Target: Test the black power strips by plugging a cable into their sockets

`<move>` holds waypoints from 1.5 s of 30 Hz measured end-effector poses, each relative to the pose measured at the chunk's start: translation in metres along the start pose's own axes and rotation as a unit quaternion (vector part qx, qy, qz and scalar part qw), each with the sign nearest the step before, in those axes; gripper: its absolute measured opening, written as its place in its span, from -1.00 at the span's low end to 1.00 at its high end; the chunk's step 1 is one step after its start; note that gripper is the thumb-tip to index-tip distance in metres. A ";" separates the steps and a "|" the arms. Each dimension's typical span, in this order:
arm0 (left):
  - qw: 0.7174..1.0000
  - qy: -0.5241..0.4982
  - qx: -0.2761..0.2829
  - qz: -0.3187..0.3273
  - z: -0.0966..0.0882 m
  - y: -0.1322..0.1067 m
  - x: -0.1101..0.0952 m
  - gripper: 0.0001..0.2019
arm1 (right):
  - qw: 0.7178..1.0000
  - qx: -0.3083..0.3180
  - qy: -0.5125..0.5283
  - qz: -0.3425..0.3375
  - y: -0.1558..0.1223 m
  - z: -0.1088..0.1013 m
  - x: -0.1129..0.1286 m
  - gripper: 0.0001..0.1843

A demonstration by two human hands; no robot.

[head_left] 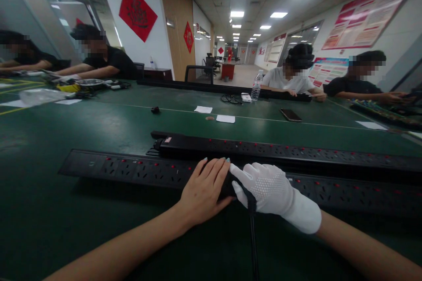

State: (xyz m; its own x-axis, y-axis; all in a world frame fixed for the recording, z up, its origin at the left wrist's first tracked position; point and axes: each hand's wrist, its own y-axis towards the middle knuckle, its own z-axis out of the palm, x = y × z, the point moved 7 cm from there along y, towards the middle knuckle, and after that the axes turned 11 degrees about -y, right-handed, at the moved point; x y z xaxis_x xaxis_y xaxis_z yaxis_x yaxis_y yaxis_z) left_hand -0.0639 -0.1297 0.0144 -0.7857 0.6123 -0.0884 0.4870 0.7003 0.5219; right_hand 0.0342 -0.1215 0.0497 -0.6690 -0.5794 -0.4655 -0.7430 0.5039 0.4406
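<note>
A long black power strip (148,169) with red indicator lights lies across the table in front of me. My left hand (204,189), bare, is wrapped over its middle, fingers across the top and thumb along the near edge. Right beside it, my right hand (267,184), in a white dotted glove, is closed round a black plug (251,204). The plug's cord (253,246) hangs down toward me. Whether its prongs sit in a socket is hidden by my fingers. A second black power strip (263,150) lies just behind, nearly parallel.
On the green table (115,125) are paper slips (226,119), a phone (290,115), a small black object (155,109) and a water bottle (256,85). Another long black strip (198,87) lies along the far side. Several co-workers sit there, with cables and parts (89,84) at the left.
</note>
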 end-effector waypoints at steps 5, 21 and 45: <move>1.000 -0.004 0.012 -0.004 0.001 -0.001 0.000 -0.38 | 1.000 0.008 0.001 -0.004 0.000 0.001 -0.001 -0.61; 1.000 -0.020 0.018 -0.012 -0.002 0.002 0.003 -0.36 | 0.999 -0.034 -0.011 -0.023 -0.001 -0.003 0.000 -0.66; 0.998 0.037 0.051 0.000 -0.005 0.008 0.021 -0.32 | 0.981 -0.035 0.168 0.092 -0.011 -0.010 -0.019 -0.78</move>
State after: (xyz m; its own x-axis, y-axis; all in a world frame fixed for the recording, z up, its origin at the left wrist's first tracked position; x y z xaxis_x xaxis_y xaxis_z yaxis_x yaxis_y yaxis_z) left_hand -0.0784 -0.1136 0.0213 -0.8101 0.5858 -0.0244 0.5196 0.7366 0.4329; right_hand 0.0555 -0.1224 0.0610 -0.7379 -0.6677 -0.0985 -0.5993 0.5810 0.5507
